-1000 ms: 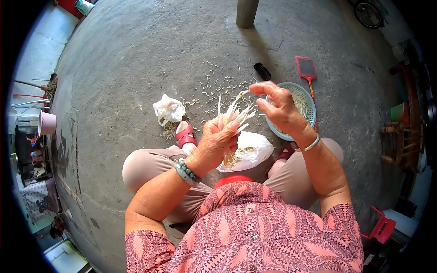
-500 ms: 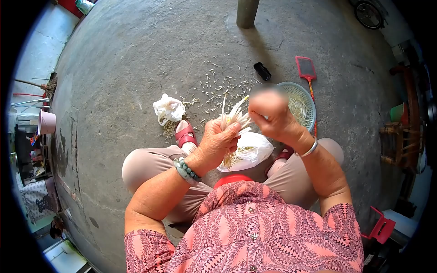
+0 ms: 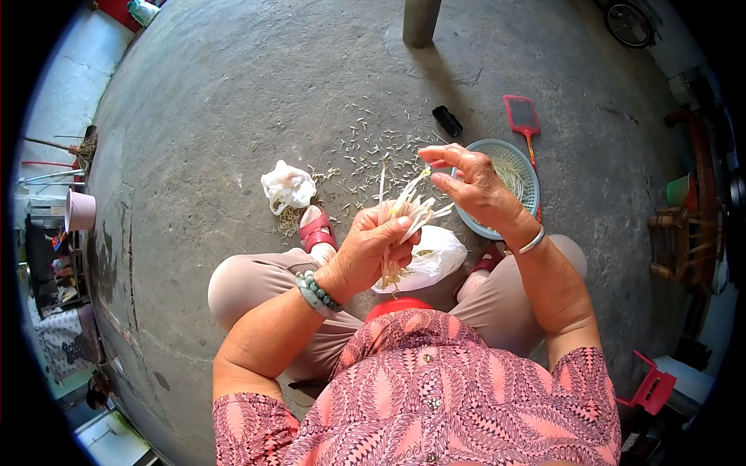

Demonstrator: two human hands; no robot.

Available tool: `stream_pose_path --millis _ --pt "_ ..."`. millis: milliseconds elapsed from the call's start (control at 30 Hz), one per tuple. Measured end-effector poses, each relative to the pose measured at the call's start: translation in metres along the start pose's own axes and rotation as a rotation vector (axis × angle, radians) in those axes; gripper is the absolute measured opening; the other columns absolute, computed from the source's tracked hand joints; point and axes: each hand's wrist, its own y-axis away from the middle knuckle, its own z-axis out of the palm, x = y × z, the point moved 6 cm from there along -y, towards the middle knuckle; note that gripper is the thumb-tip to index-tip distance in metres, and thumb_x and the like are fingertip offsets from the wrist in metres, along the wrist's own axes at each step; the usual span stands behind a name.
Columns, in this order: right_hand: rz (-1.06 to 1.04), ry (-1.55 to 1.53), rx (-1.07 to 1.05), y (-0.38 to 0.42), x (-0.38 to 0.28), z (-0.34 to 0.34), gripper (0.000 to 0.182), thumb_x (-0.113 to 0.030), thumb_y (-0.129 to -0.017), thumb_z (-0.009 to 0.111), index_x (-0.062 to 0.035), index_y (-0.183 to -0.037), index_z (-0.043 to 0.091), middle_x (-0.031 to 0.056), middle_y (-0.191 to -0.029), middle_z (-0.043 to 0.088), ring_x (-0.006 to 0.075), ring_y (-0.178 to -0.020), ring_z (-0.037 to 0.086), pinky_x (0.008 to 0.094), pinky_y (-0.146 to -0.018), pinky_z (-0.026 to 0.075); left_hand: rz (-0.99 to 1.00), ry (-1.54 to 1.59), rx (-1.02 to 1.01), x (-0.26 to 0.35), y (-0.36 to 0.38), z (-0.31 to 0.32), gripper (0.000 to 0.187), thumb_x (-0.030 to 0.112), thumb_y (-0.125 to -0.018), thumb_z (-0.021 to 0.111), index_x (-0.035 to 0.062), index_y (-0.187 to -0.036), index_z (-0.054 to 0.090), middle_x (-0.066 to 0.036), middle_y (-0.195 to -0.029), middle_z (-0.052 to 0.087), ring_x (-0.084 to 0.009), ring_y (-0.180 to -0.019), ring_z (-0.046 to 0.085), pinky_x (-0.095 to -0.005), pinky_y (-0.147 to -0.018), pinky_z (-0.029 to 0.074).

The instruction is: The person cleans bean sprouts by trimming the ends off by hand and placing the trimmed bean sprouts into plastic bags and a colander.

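Observation:
My left hand [image 3: 371,245] is closed around a bunch of bean sprouts [image 3: 416,206]. Their pale stems fan out at the top, and thin root ends hang below the fist. Just right of the bunch is my right hand [image 3: 478,182], thumb and fingers apart, with nothing visible in it. Its fingertips are close to the yellow tip of one sprout; whether they touch cannot be told. Behind that hand stands a pale blue colander [image 3: 531,182] with more sprouts inside. Under my hands lies a white plastic bag [image 3: 439,256] holding some sprouts, partly hidden.
Small sprout bits [image 3: 373,151] are scattered on the concrete floor [image 3: 233,116]. A crumpled white bag [image 3: 288,185] lies beside my left foot. Past the colander are a black object [image 3: 447,121] and a red swatter [image 3: 521,116]. A post [image 3: 421,23] rises ahead.
My right hand has gone from a closed, blurred shape to spread fingers, shifting slightly at the sprout tips. The left hand keeps its bunch, with the stems fanned a little differently.

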Motion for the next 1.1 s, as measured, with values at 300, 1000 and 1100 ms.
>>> stream_pose_path --millis 300,1000,1100 --pt "0.123 -0.388 -0.027 0.004 0.005 -0.005 0.017 -0.009 -0.086 0.062 0.0020 -0.099 0.064 0.0048 -0.088 0.066 0.0095 -0.081 0.060 0.0240 -0.074 0.049 0.032 -0.080 0.033 -0.005 0.000 -0.007 0.018 0.021 -0.094 0.059 0.0045 -0.100 0.056 0.000 -0.076 0.054 -0.0031 -0.056 0.041 -0.0180 -0.051 0.037" --pt "0.371 -0.552 -0.397 0.016 0.004 0.011 0.014 -0.014 -0.087 0.066 -0.0006 -0.091 0.065 -0.0004 -0.080 0.063 0.0048 -0.073 0.058 0.0204 -0.065 0.051 0.101 -0.574 -0.070 -0.002 0.003 0.002 0.019 0.022 -0.096 0.054 0.0045 -0.100 0.061 0.005 -0.072 0.056 -0.0006 -0.054 0.046 -0.0175 -0.047 0.038" --pt "0.326 -0.605 -0.430 0.019 0.005 0.009 0.013 -0.013 -0.087 0.065 -0.0009 -0.090 0.065 -0.0004 -0.079 0.062 0.0052 -0.072 0.058 0.0205 -0.065 0.050 0.107 -0.601 -0.062 -0.002 0.004 0.000 0.017 0.021 -0.096 0.054 0.0049 -0.098 0.060 0.005 -0.072 0.055 -0.0008 -0.055 0.046 -0.0176 -0.048 0.039"
